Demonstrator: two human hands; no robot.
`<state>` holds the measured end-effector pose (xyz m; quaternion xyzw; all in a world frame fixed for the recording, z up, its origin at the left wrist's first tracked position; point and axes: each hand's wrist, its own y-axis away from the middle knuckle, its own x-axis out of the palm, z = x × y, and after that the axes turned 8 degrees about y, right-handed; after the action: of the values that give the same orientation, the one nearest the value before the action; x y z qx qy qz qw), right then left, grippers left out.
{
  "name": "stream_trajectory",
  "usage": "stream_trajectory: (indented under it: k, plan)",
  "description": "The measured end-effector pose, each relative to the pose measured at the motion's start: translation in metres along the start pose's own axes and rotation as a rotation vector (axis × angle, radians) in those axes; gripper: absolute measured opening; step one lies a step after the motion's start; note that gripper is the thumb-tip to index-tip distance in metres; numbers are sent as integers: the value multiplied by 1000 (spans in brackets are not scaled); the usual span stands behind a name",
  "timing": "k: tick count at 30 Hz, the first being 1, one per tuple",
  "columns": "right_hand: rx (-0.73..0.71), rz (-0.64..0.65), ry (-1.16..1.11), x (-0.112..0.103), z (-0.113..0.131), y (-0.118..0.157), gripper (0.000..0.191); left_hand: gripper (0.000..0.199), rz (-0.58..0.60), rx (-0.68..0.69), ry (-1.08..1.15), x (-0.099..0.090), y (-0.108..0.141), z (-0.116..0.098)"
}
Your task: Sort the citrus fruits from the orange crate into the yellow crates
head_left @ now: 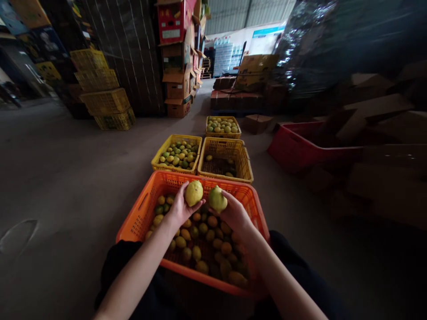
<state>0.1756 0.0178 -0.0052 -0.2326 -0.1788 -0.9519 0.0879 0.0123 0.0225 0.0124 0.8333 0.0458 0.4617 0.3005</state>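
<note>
We hold one lemon in each hand, lifted over the far half of an orange plastic crate (136, 222) that stands right in front of us, between our dark-clothed legs. Our left hand (181, 208) cups a yellow lemon (194, 193) from below, its fingers partly spread and bent around the fruit. Our right hand (234, 213) is curled about a greener lemon (218, 199), the thumb along its side; the fingers behind are mostly hidden, so we cannot tell how tightly they close. The two lemons sit side by side, near each other but apart. Beneath them, loose lemons (196, 253), yellow, green and orange-tinted, lie scattered over the crate's bottom. Just beyond its far rim stand two yellow crates: the left crate (173, 169) is heaped with green and yellow lemons, while the right crate (227, 178) has only a few on its bottom. Behind that one, the far crate (223, 135) is full of lemons. To our right, a red tub (310, 155) rests on the floor near cardboard boxes.
</note>
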Motion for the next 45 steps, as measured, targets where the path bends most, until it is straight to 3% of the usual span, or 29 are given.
stream_trajectory:
  k: [4,7,13,20,24,27,34,40,45]
  plan:
    - [47,-36,-37,-1,-4,-2,19,40,46,-57,81,-3,-1,4]
    - [105,-57,-143,-5,-6,-5,23,39,17,-84,131,-6,-5,8]
    - [92,-158,-244,-7,-6,-11,11,29,-49,-18,87,-1,-2,9]
    - [227,-157,-169,-5,-6,-7,22,28,-92,-33,88,-6,-5,12]
    - [211,-263,-229,-7,-11,-11,17,29,-104,-49,117,-8,-8,14]
    - [207,-270,-266,-10,-14,-13,15,28,-140,-13,120,-7,-7,13]
    - [347,-323,-275,-11,-15,-13,18,28,-132,-18,197,-12,-11,13]
    - [311,-479,-265,-10,-17,-17,10,25,-232,34,237,-12,-12,12]
    - [351,-381,-227,-11,-19,-16,19,36,-147,-74,221,-18,-13,11]
